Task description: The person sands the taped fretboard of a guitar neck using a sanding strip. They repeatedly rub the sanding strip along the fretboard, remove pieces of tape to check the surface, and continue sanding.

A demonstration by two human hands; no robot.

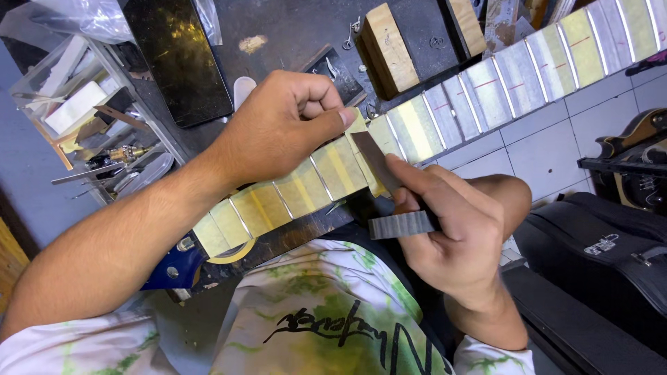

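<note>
Fret work in hand, by the look of it: guitar neck (445,111) lies across the bench (292,35), fingerboard taped between frets. Left hand (278,128) closed on the neck, thumb pressing its edge. Right hand (451,222) pinches a flat metal file (379,163) with its tip on a fret. Next stroke likely needs the file square, neck steady.

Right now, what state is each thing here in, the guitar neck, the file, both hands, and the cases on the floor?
guitar neck: lying across the bench, fretboard masked with tape between the frets
metal file: tilted, tip on a fret
left hand: curled, pressing on the neck
right hand: closed around the file
wooden block: resting beside the neck
black case: closed, latch shut
plastic tray: open, filled with small tools
</note>
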